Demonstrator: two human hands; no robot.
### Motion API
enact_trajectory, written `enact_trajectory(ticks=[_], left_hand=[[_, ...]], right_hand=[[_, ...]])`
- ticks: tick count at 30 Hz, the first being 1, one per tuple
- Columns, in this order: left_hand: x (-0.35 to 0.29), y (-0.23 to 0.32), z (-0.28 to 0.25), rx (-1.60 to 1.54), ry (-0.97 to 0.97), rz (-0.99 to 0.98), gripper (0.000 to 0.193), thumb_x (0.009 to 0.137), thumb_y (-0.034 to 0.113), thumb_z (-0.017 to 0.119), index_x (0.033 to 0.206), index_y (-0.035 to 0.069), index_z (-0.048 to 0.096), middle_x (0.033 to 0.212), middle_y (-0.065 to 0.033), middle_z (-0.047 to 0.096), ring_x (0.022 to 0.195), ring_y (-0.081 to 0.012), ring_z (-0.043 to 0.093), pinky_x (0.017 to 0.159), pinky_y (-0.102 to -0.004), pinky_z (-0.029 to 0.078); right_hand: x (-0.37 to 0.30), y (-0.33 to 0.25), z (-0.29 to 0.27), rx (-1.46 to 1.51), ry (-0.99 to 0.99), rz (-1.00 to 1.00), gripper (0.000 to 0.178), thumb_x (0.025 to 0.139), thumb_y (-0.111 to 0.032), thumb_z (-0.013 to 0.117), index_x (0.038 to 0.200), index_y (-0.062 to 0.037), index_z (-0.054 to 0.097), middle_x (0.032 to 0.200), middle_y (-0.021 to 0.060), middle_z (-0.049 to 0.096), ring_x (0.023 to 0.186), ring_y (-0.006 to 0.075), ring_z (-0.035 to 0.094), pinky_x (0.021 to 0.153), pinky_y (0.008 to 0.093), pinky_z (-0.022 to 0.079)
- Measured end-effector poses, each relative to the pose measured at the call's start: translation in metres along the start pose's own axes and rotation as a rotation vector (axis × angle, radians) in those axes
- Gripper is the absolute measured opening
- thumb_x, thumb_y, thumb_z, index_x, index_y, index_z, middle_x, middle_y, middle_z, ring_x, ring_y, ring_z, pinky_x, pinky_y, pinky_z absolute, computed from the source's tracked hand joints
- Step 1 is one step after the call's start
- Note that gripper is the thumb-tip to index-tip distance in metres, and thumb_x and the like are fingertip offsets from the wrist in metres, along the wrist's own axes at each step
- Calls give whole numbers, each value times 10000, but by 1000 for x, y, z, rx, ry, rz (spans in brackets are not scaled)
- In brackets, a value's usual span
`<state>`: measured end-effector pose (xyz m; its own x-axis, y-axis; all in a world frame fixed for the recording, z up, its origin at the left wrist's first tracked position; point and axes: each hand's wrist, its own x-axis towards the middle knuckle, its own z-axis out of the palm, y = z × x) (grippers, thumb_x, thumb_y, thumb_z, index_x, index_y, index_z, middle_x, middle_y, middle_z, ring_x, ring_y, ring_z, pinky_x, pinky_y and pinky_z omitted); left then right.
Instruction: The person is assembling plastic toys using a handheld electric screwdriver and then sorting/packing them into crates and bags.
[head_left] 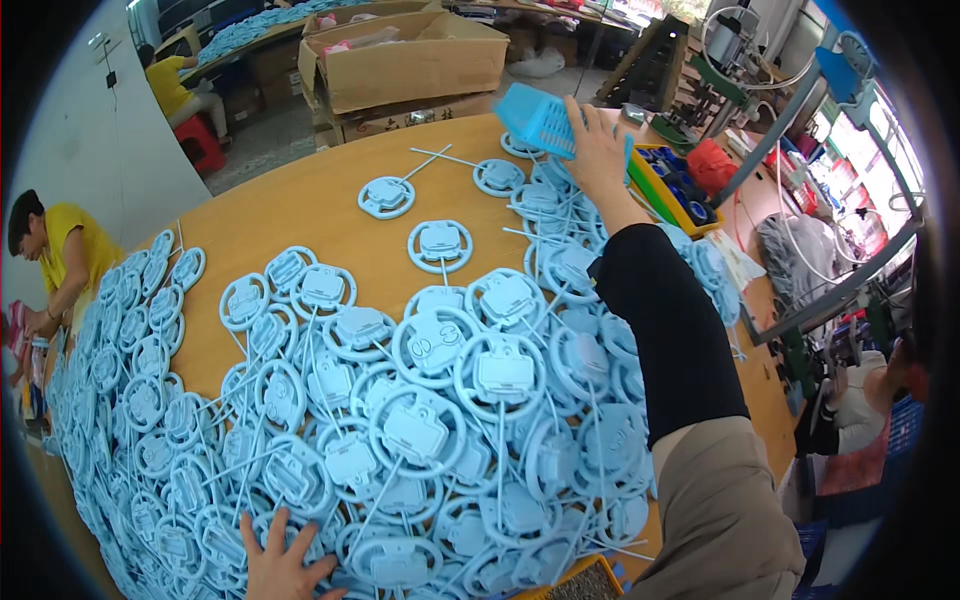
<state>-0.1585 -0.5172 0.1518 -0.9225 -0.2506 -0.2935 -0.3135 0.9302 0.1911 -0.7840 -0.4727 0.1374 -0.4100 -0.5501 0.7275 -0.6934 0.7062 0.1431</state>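
Note:
A heap of light-blue plastic parts, each a ring with a boxy centre and many with a thin rod, covers much of the table. They look like small toy steering wheels. My left hand lies with spread fingers on the heap's near edge, holding nothing that I can see. At the far right of the heap, my outstretched right hand grips a blue slatted plastic basket, which is tilted. The basket's inside is hidden.
Beside my right hand stands a yellow-and-green tray of dark blue parts, near a red bag. Metal frames and machines line the right. Cardboard boxes stand beyond the table. A person in yellow works at left. A yellow container sits close in front.

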Motion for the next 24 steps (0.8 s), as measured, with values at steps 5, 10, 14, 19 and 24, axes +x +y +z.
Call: enact_trajectory(ticks=[5, 10, 14, 19, 24], left_hand=[[0, 4, -1, 31, 29, -1, 260, 736, 239, 696, 959, 107, 671, 1181, -111, 556, 1195, -357, 440, 978, -613, 313], [-18, -14, 32, 4, 109, 39, 332, 621, 343, 748, 892, 159, 694, 1213, -112, 517, 1243, -419, 348, 966, -720, 164], [-28, -14, 44, 53, 232, 35, 539, 637, 246, 759, 1138, 132, 598, 1289, -126, 460, 1296, -388, 312, 1015, -636, 222], [-73, 1, 46, 65, 376, -105, 649, 627, 227, 782, 1221, 148, 536, 1288, -157, 445, 1244, -414, 351, 1029, -539, 279], [-154, 3, 76, 31, 411, -148, 649, 639, 159, 749, 1247, 160, 524, 1320, -150, 429, 1279, -415, 323, 1023, -535, 296]], right_hand=[[-28, -25, 15, -45, -139, -119, 817, 657, -74, 700, 1374, -241, 345, 1249, 60, 454, 1195, 291, 410, 1018, 525, 254], [-72, -40, -85, 78, -278, -221, 884, 602, -80, 717, 1384, -230, 334, 1252, 84, 455, 1195, 300, 408, 1032, 505, 253], [-116, -57, -170, 149, -349, -356, 905, 561, -90, 722, 1374, -216, 347, 1234, 103, 466, 1168, 303, 430, 993, 494, 298], [-134, -75, -255, 102, -379, -461, 929, 554, -99, 735, 1388, -223, 345, 1245, 86, 473, 1209, 290, 419, 1012, 463, 289], [-74, -87, -275, -5, -241, -692, 930, 567, -206, 769, 1385, -259, 330, 1246, 69, 487, 1169, 317, 462, 960, 503, 379]])
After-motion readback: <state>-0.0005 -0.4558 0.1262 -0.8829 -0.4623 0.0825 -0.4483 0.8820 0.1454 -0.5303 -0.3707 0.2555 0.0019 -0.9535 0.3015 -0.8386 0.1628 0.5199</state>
